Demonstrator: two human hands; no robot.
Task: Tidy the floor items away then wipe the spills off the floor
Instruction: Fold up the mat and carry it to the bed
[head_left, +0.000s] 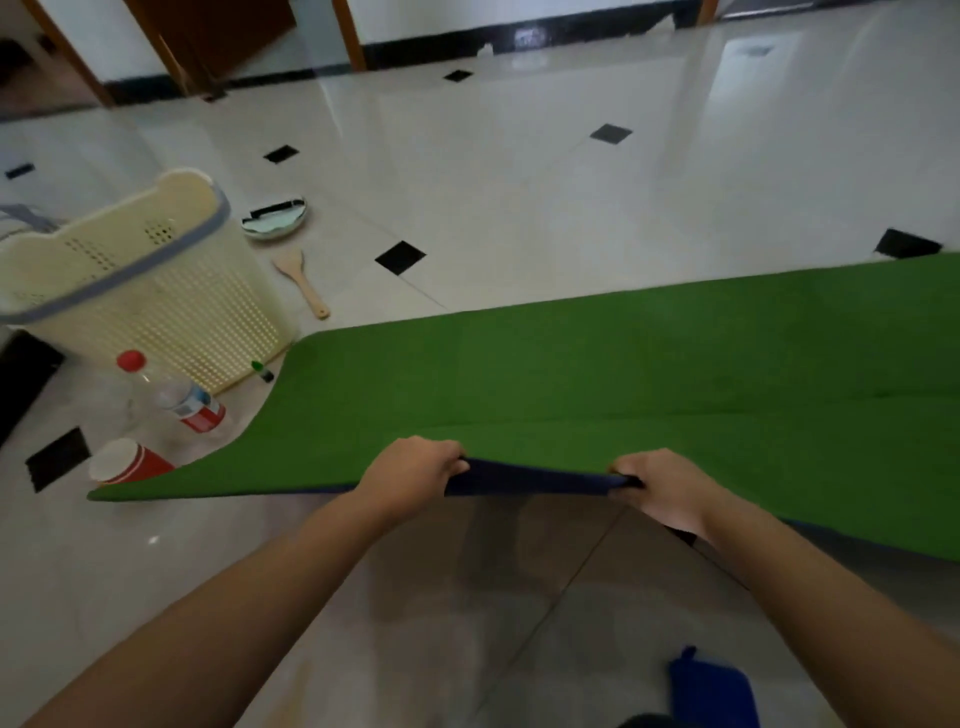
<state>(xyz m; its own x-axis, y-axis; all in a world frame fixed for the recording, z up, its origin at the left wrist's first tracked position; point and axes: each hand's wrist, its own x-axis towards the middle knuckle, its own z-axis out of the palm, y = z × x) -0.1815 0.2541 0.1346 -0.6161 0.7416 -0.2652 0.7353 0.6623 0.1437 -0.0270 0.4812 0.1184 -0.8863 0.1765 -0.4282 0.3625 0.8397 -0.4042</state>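
2 hands, the left hand (415, 467) and right hand (662, 491), grip the green mat's (597, 384) near edge. The mat's long side runs left to right. It spreads away from both hands.

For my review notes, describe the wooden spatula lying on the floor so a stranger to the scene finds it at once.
Start at the tall cream perforated plastic basket on the left. Just right of it, on the pale tiles between a round pale-green dish and the far edge of the large green mat, lies the light wooden spatula. It alone is wooden, flat-bladed and long-handled.
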